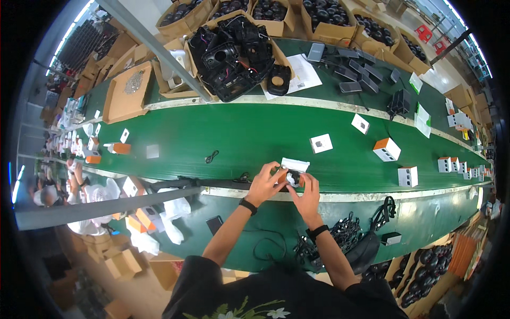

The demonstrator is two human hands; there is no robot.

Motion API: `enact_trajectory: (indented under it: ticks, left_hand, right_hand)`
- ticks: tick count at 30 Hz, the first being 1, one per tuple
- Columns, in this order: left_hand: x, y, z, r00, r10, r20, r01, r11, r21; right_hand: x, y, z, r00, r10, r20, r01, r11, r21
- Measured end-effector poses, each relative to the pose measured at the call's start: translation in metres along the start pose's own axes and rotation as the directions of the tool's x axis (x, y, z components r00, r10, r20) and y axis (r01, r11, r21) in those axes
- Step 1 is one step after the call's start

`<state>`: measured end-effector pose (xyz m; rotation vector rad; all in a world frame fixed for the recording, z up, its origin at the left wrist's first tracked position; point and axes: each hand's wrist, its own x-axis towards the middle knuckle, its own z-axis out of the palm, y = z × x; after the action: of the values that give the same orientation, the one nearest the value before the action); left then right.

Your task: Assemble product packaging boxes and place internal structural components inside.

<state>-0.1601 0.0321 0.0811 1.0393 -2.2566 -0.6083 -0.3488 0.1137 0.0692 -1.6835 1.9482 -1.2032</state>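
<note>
- Small box (295, 165), orange and white, flap raised: at the near edge of the green belt (255, 130), whose surface perhaps takes its weight.
- Left hand (263, 185): fingers and thumb bent, pinching small box's left side.
- Right hand (307, 201): pinching opposite side, likely to steady it.
- Dark contents between fingers; kind unclear.

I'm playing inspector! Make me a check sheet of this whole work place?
Surface: green belt, things spread along it.
Job's things: small orange-and-white box, white flap raised; contents hard to tell.
Clutter: black plastic housings heaped in a carton beyond the belt.
Hands: left hand and right hand both hold the small box.
Cables: short black cable on the belt; black tangle nearer the person.
Surroundings: red stools far right.
</note>
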Motion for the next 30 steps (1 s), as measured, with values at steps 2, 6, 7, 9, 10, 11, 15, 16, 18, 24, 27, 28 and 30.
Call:
enact_trajectory:
  ticks: [2,6,7,9,10,11,15,16,18,24,27,28,30]
  left_hand:
    - [-0.008,0.003,0.005,0.985,-0.062,-0.159,0.051,0.996,-0.074]
    - [0.005,0.010,0.011,0.994,0.025,-0.107,-0.037,0.993,-0.109]
    - [0.010,0.011,0.010,0.994,0.025,-0.102,-0.036,0.993,-0.115]
    - [0.021,0.009,0.009,0.991,0.117,0.061,-0.114,0.992,-0.043]
    - [0.027,0.008,0.008,0.984,0.154,0.093,-0.157,0.987,0.022]
    - [0.027,0.001,0.008,0.985,0.148,0.094,-0.151,0.988,0.027]
    - [0.030,-0.008,0.021,0.963,0.187,0.193,-0.220,0.961,0.167]
    - [0.029,-0.002,0.029,0.987,0.147,0.068,-0.153,0.983,0.102]
    - [0.029,0.013,0.043,0.972,-0.231,0.035,0.233,0.970,-0.073]
    - [0.044,0.012,0.044,0.997,-0.067,0.033,0.074,0.953,-0.292]
    - [0.044,0.014,0.038,0.959,0.195,0.203,-0.157,0.969,-0.190]
    - [0.040,0.019,0.037,0.954,0.235,0.184,-0.209,0.966,-0.151]
    - [0.031,0.021,0.035,0.949,0.271,0.163,-0.259,0.961,-0.092]
  right_hand:
    - [-0.001,-0.005,-0.002,0.996,-0.088,0.026,0.090,0.995,-0.049]
    - [0.001,0.009,0.004,0.998,-0.053,-0.016,0.052,0.997,-0.063]
    - [-0.001,0.014,0.003,0.999,-0.047,-0.015,0.046,0.997,-0.067]
    - [0.000,0.021,-0.001,0.992,-0.124,-0.033,0.119,0.985,-0.128]
    - [0.000,0.024,-0.002,0.992,-0.122,-0.034,0.117,0.984,-0.133]
    - [0.001,0.019,-0.004,0.988,-0.153,-0.006,0.150,0.976,-0.160]
    - [0.004,0.014,-0.006,0.984,-0.174,0.029,0.177,0.962,-0.210]
    - [0.003,0.016,-0.011,0.985,-0.169,0.023,0.170,0.961,-0.216]
    - [0.003,0.021,-0.020,0.987,-0.153,0.055,0.160,0.974,-0.161]
    - [0.003,0.034,-0.035,0.983,-0.137,0.124,0.157,0.972,-0.174]
    - [-0.002,0.047,-0.043,0.986,-0.139,0.098,0.153,0.975,-0.159]
    - [-0.009,0.051,-0.049,0.986,-0.141,0.091,0.152,0.981,-0.118]
    - [-0.019,0.050,-0.056,0.989,-0.142,0.048,0.144,0.988,-0.055]
